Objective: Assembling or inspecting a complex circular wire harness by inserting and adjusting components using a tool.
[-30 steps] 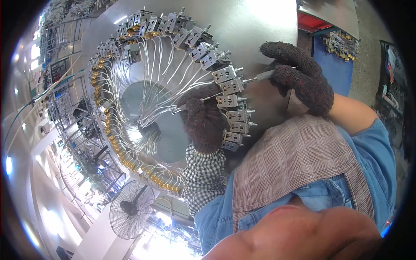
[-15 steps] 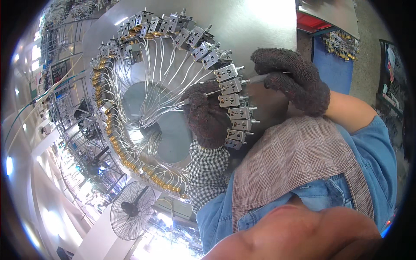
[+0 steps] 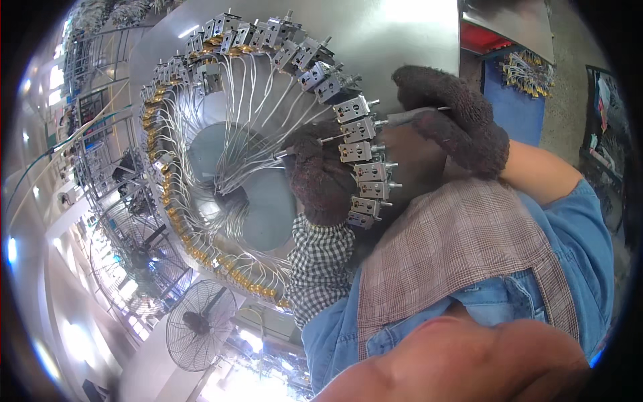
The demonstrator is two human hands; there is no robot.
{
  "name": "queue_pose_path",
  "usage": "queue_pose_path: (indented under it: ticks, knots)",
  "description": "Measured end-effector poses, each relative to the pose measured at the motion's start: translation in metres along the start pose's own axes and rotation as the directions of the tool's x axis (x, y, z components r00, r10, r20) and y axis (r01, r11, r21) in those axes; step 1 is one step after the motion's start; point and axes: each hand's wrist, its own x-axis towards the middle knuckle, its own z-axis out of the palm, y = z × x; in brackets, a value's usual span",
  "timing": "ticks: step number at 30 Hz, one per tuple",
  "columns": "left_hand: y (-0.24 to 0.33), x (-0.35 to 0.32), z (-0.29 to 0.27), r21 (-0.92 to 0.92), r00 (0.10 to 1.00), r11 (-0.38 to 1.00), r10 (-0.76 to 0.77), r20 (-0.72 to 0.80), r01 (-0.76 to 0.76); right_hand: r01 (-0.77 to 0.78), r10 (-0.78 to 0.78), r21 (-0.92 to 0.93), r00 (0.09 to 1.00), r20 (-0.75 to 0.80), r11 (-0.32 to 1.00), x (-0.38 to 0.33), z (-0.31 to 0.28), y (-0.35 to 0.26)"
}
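Dark knitted gloves cover both my hands. My left hand [image 3: 323, 181] is closed on a thin white cable [image 3: 268, 161], inside the curve of small silver metal housings. A thin metal rod [image 3: 332, 139] runs from its fingers to one housing [image 3: 358, 129]. My right hand [image 3: 462, 124], outside that curve, is closed round a grey rod-like tool [image 3: 403, 118]. The tool's tip is at the short threaded stub on that same housing; whether they touch I cannot tell. A thin end pokes out between the right-hand fingers. Palms and some fingertips are hidden.
White cables with brass-coloured fittings [image 3: 234, 276] ring a round opening in the metal table [image 3: 375, 53]. More housings [image 3: 280, 32] line the far side. A blue panel with bundled parts [image 3: 529, 72] is at the right. A fan [image 3: 199, 326] stands lower left.
My right hand and the grey tool have shifted slightly, the fingers a little further apart. My left hand keeps nearly the same place.
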Motion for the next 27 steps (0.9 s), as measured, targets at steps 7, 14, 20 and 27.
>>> queue_pose_path:
  ticks: [7,14,20,27]
  knots:
    - [0.001,-0.002,-0.006,0.135,0.998,0.991,0.011,-0.064,-0.003,-0.272,0.271,0.294,0.962,0.048,0.916,0.000,-0.001,-0.011]
    - [-0.005,0.001,-0.013,0.792,0.949,0.531,0.246,0.196,-0.301,-0.363,0.372,0.390,0.927,0.056,0.846,0.000,0.002,-0.006]
    - [-0.007,-0.002,-0.008,0.514,0.974,0.832,0.222,0.033,-0.207,-0.423,0.440,0.473,0.894,0.081,0.773,0.003,0.003,-0.002]
    - [0.004,-0.001,0.017,0.694,0.994,0.720,0.082,-0.068,-0.012,-0.409,0.477,0.574,0.878,0.036,0.710,0.001,0.008,0.001]
